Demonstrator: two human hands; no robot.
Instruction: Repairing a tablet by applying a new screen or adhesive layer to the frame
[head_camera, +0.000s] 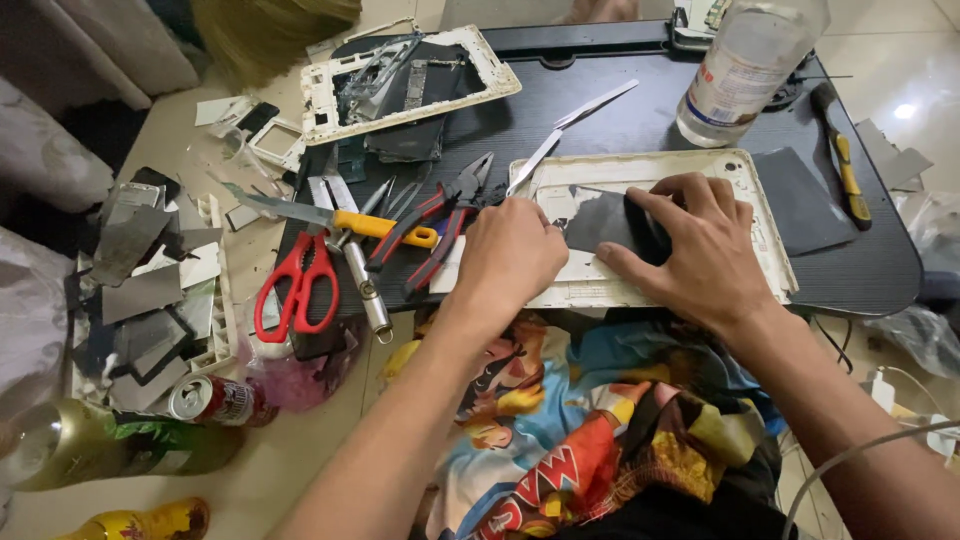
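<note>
A white tablet back shell lies on the low black table in front of me. Inside it sits a dark grey sheet. My right hand rests on the shell with its fingers pressing the dark sheet's right edge. My left hand is curled at the shell's left edge, fingers closed; whatever it grips is hidden under the knuckles. Metal tweezers lie just beyond the shell.
Left of my hands lie red-handled pliers, red scissors, a yellow-handled knife and a metal tool. A second white frame sits further back, a clear bottle at right. Scrap plates, a can crowd the floor.
</note>
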